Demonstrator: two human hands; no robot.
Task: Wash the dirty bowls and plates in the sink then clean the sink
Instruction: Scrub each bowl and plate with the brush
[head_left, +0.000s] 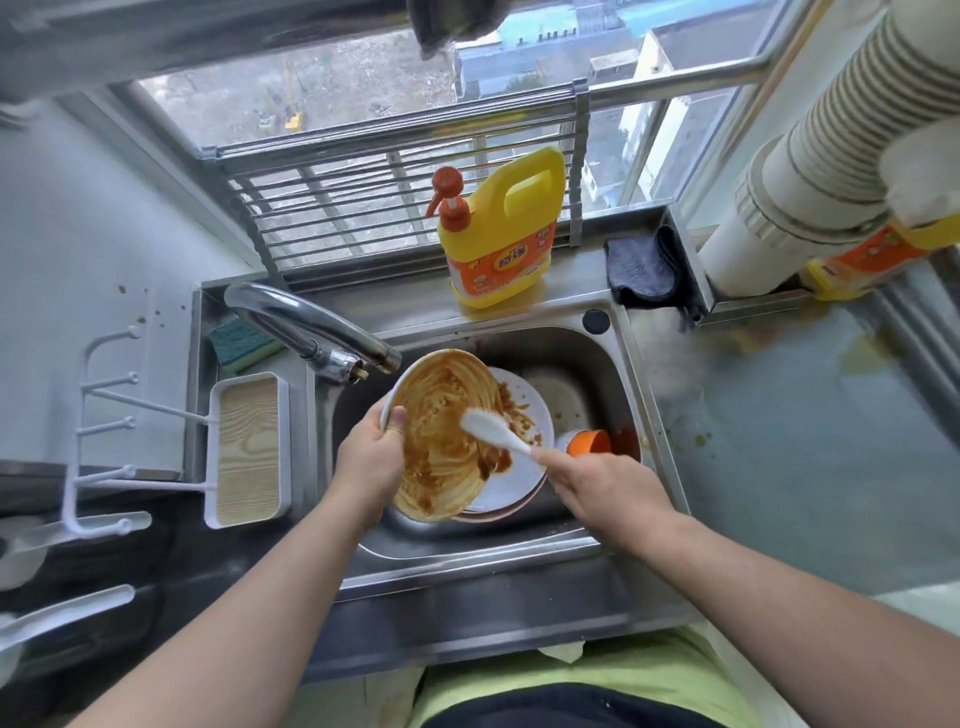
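My left hand grips the left rim of a white plate smeared with brown sauce, holding it tilted over the steel sink. My right hand holds a white spoon by its handle, its bowl resting on the plate's dirty face. Under the tilted plate lies a stack of dirty plates with sauce on the top one. An orange bowl lies on its side at the sink's right.
The faucet reaches over the sink's left side. A green sponge sits behind it, a yellow detergent bottle and dark cloth on the back ledge. A white wood-grain tray stands left. The right counter is sauce-stained.
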